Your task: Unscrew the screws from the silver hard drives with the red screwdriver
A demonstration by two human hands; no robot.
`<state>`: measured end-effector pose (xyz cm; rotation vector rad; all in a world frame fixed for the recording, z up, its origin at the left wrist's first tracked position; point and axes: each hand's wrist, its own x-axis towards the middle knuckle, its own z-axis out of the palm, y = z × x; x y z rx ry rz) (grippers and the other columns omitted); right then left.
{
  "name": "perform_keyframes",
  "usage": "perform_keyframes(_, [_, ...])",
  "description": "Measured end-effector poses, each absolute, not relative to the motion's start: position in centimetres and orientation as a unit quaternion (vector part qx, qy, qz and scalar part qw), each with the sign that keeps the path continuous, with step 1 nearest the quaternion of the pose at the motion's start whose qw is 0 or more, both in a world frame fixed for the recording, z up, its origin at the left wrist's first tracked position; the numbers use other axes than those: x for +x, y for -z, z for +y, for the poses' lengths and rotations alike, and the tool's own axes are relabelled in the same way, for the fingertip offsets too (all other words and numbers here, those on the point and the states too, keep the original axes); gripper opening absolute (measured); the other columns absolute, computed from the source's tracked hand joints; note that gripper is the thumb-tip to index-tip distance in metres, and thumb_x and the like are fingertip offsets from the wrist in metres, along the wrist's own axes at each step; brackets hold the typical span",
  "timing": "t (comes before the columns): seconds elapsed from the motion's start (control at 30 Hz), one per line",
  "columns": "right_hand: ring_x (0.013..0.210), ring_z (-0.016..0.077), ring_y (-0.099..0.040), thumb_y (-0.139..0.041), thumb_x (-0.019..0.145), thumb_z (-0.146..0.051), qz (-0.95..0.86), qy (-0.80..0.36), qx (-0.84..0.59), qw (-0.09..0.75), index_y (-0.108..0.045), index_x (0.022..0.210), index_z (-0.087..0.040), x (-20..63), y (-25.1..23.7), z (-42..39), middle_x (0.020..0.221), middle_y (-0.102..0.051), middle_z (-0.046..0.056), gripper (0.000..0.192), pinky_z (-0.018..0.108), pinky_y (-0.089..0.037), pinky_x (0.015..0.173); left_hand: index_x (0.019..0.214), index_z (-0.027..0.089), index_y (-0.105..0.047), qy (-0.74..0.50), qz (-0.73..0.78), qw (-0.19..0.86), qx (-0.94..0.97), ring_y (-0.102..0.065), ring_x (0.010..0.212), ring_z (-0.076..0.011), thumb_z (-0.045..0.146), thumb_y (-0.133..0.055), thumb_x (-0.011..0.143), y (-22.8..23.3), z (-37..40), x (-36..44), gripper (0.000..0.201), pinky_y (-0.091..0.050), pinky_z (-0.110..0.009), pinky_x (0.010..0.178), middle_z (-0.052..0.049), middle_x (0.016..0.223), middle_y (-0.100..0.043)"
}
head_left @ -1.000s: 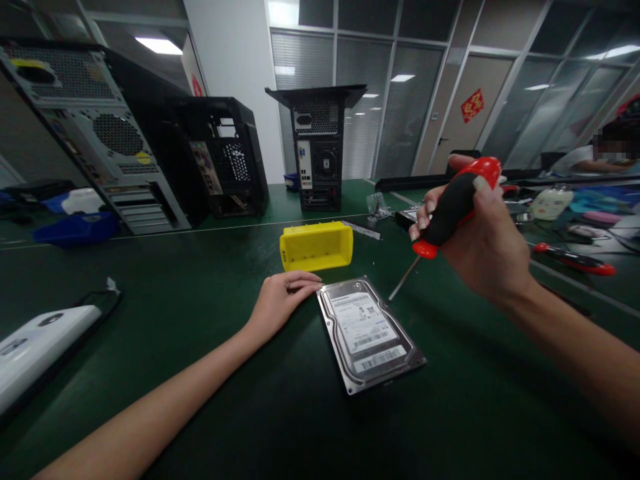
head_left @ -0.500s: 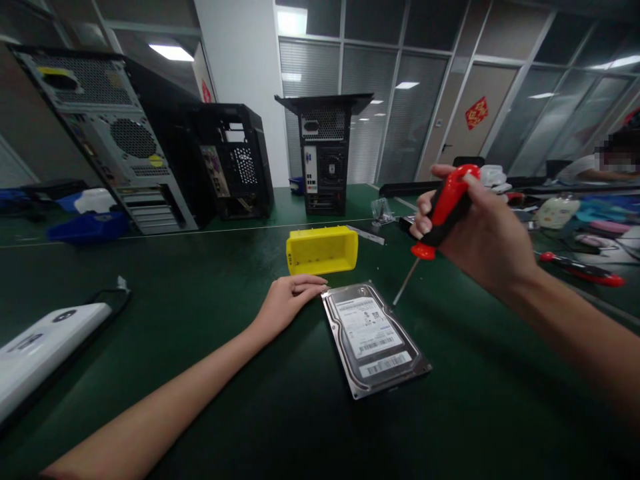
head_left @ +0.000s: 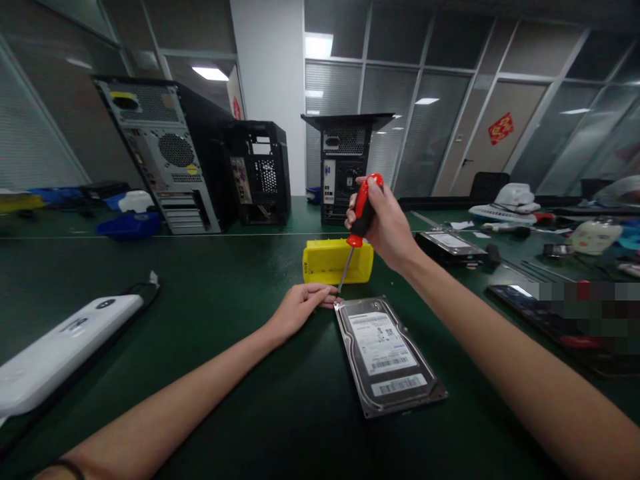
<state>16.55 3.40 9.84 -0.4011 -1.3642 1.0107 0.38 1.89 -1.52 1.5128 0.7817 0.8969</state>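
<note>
Fingers of right hand [head_left: 383,223] wrapped round screwdriver [head_left: 361,210], tip at hard drive [head_left: 387,353] corner; left hand [head_left: 300,307] flat beside

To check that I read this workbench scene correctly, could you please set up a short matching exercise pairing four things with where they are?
Things:
1. screwdriver
2. hard drive
3. yellow bin
4. left hand

Places:
A. flat on the green table, label side up
B. resting at the drive's far left corner
C. gripped in the right hand, tip down at the drive's far left corner
D. just beyond the drive, on its side

Pairs: 1-C, 2-A, 3-D, 4-B
</note>
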Motion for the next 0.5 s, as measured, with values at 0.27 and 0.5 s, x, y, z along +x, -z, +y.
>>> perform_keyframes(0.27, [0.059,0.0063,-0.049,-0.054,0.08,-0.045,-0.612,-0.448,-0.176,0.628,-0.043,0.101,-0.023,16.1,-9.3,3.4,0.076,-0.047,-0.003,0.032,0.021,-0.044,0.053,0.103,0.007,-0.064,-0.391,0.322,0.582,0.636,-0.067,0.089,-0.0205,0.034,-0.058,0.082,2.5,2.6,0.3,0.034,-0.048,-0.034,0.087,-0.013,0.098,-0.071])
perform_keyframes(0.5, [0.059,0.0065,-0.048,-0.052,0.081,-0.048,-0.627,-0.426,-0.182,0.626,-0.042,0.102,-0.024,16.4,-9.4,3.4,0.08,-0.047,-0.001,0.033,0.023,-0.042,0.053,0.1,0.008,-0.065,-0.393,0.321,0.581,0.636,-0.068,0.087,-0.0191,0.031,-0.058,0.082,2.6,2.7,0.4,0.03,-0.049,-0.032,0.087,-0.012,0.095,-0.072])
